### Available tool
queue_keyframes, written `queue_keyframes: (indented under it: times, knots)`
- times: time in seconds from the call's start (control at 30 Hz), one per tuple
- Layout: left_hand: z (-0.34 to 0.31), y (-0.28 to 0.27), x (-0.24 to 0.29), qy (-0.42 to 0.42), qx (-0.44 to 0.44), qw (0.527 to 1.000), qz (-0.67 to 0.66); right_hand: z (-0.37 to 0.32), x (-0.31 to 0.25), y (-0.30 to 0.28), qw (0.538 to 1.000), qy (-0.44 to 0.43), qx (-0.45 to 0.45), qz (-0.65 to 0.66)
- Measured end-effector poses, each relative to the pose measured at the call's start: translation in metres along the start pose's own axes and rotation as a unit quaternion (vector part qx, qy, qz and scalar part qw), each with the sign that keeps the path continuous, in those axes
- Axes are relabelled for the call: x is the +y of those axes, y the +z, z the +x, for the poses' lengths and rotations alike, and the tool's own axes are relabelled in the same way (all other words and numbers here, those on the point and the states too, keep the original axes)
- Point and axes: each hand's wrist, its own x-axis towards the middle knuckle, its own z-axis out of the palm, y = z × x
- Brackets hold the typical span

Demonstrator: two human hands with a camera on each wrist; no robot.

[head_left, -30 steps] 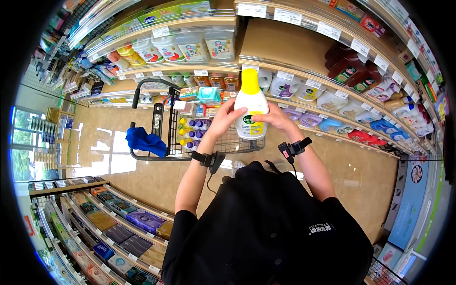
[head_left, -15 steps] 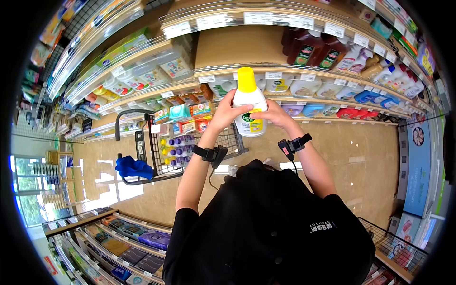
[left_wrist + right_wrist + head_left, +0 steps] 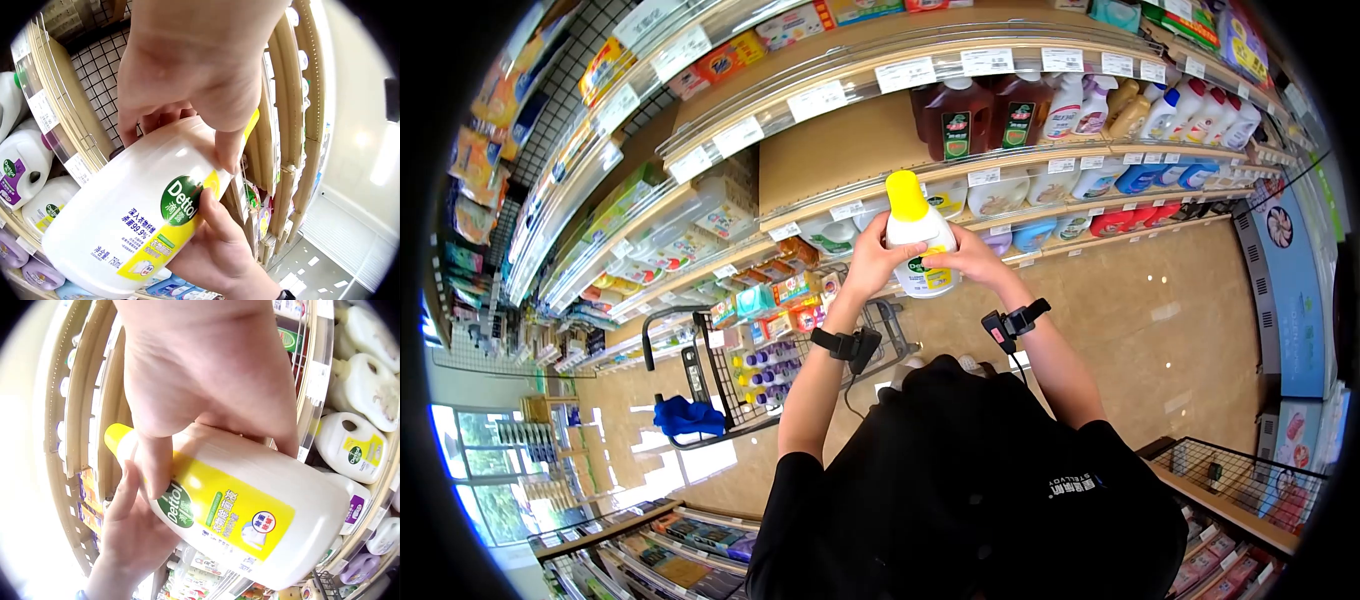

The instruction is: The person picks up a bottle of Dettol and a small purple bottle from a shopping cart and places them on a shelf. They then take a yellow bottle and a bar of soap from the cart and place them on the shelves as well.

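A white Dettol bottle (image 3: 908, 231) with a yellow cap and a yellow-and-green label is held up in front of the body, its cap toward the shelves. My left hand (image 3: 874, 262) grips one side, thumb across the front. On the other side my right hand (image 3: 982, 262) grips it too, its thumb also lying over the label. Close up in the left wrist view, the label (image 3: 181, 201) faces the camera, with the left thumb near the bottle's shoulder. In the right wrist view the right fingers wrap behind the bottle (image 3: 300, 500), partly hidden.
A shopping cart (image 3: 718, 372) stands to the left, carrying several purple- and yellow-capped bottles (image 3: 772, 376); a blue cloth (image 3: 688, 416) hangs at its handle end. Ahead, shelves hold brown bottles (image 3: 956, 122) and white jugs (image 3: 1000, 192). More shelving (image 3: 640, 545) stands behind.
The head view has swung right along the shelves, so the brown bottles sit nearer the middle and the cart farther left. Both hands keep hold of the bottle, now slightly tilted and lower in view.
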Motion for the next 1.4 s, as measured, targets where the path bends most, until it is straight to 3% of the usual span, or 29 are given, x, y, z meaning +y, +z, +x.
queue_keyframes:
  times: [0.13,0.23,0.37,0.47,0.6,0.77,1.1,1.23,1.4]
  knots:
    - [0.015,-0.003,-0.009,0.017,-0.019,0.999,0.030,0.001,0.001,-0.008,0.998,0.009,0.042,-0.042]
    - [0.022,-0.008,-0.005,0.026,-0.015,0.999,0.031,0.009,0.030,-0.022,0.998,-0.034,0.060,-0.007]
    - [0.035,-0.028,-0.003,0.053,0.016,0.998,0.042,0.003,0.034,-0.039,0.996,0.037,0.084,-0.001]
    - [0.051,-0.048,-0.003,0.078,0.040,0.993,0.083,0.005,0.029,-0.048,0.996,0.020,0.092,0.010]
    - [0.061,-0.066,0.007,0.093,0.081,0.984,0.128,0.015,0.012,-0.044,0.994,0.037,0.106,0.009]
    - [0.086,-0.093,0.000,0.139,0.103,0.968,0.180,0.028,0.029,-0.031,0.990,-0.008,0.143,0.014]
    - [0.119,-0.099,-0.001,0.184,0.132,0.939,0.260,0.016,0.037,-0.041,0.982,0.010,0.187,0.037]
    - [0.131,-0.097,-0.011,0.168,0.126,0.938,0.275,0.000,0.031,-0.040,0.975,0.034,0.217,0.032]
    - [0.151,-0.094,-0.034,0.152,0.144,0.957,0.203,-0.004,0.040,-0.047,0.970,0.050,0.238,0.027]
